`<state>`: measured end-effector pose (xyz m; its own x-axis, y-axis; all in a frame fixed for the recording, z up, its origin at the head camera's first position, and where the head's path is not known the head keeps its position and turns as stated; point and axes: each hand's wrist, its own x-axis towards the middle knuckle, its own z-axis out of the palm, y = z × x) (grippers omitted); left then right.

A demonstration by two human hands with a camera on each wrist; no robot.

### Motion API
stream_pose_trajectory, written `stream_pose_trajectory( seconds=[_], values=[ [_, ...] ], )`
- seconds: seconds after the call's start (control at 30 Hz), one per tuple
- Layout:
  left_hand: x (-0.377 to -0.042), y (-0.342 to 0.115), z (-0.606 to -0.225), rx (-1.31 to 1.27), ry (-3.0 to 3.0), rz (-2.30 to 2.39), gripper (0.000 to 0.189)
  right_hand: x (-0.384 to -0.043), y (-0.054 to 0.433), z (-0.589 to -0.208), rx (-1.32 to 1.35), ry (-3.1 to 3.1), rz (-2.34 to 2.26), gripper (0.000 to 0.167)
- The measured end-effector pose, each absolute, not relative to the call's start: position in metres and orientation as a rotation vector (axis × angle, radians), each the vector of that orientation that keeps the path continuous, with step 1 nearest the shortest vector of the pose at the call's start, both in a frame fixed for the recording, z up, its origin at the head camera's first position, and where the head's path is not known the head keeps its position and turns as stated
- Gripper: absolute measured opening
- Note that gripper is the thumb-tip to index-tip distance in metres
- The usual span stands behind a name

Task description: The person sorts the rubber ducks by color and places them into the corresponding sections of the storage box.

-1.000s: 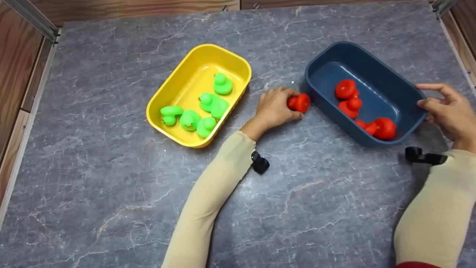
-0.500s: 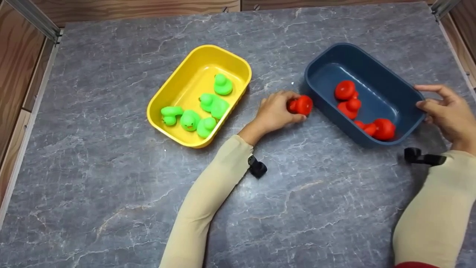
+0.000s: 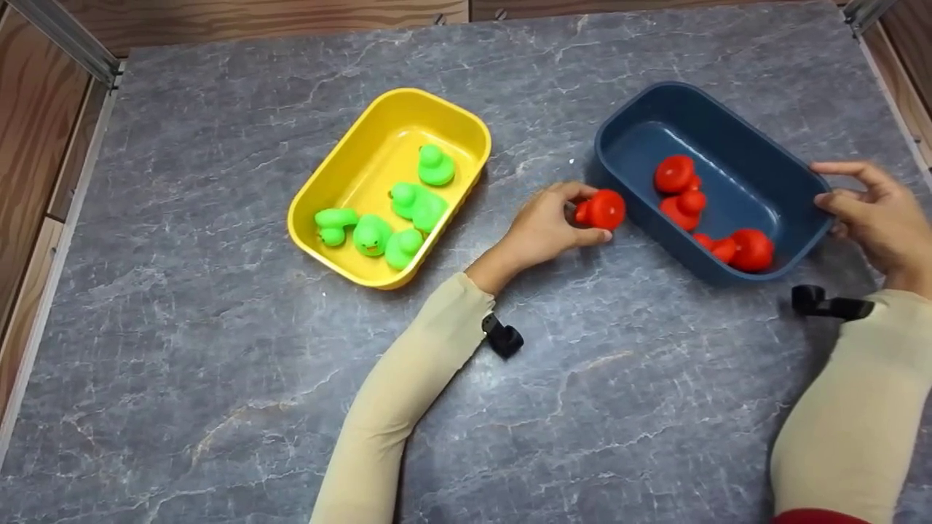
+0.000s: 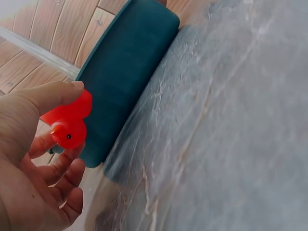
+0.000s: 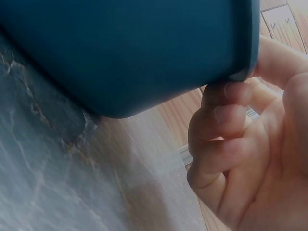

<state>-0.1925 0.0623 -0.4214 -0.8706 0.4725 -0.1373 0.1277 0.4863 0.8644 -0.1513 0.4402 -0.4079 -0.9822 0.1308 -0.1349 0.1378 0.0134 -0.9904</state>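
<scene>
Between thumb and fingers, my left hand (image 3: 542, 227) pinches a red rubber duck (image 3: 606, 209), its flat base turned toward the blue bin. In the left wrist view the duck's beak and black eye show, with the bin's outer wall (image 4: 127, 72) behind it. My right hand (image 3: 885, 218) grips the right end of the blue bin (image 3: 644, 215) at its rim, thumb and index finger on the edge and the other fingers curled below. Several red ducks (image 3: 676, 175) lie inside that bin, some tipped over, toward its near side.
Left of my left hand stands a yellow bin (image 3: 371, 175) holding several green rubber ducks (image 3: 435, 166). Both bins sit on a grey marbled tabletop (image 3: 218, 327). Wooden boards (image 3: 277, 14) border the table at the back and sides.
My left hand has carried the red duck a little to the right, nearer the blue bin's wall, and its base now faces up more. The right hand and both bins stay in place.
</scene>
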Motion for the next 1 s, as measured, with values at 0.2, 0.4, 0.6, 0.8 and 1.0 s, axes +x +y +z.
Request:
stream_pose_trajectory(
  seconds=[0.2,0.4,0.6,0.8,1.0],
  values=[
    [-0.186,0.064,-0.419,0.541,2.352,1.458,0.053,-0.151,0.441,-0.408,0.262,2.187,-2.226,0.045],
    [-0.179,0.067,-0.412,0.599,2.384,1.501,0.051,-0.151,0.441,-0.409,0.236,2.186,-2.232,0.046],
    [-0.176,0.070,-0.400,0.639,2.386,1.517,0.052,-0.151,0.441,-0.409,0.281,2.273,-2.153,0.045],
    [-0.173,0.074,-0.391,0.658,2.374,1.543,0.053,-0.151,0.441,-0.410,0.295,2.292,-2.120,0.045],
    [-0.173,0.082,-0.384,0.688,2.382,1.594,0.053,-0.152,0.441,-0.408,0.296,2.268,-2.153,0.044]
  ],
)
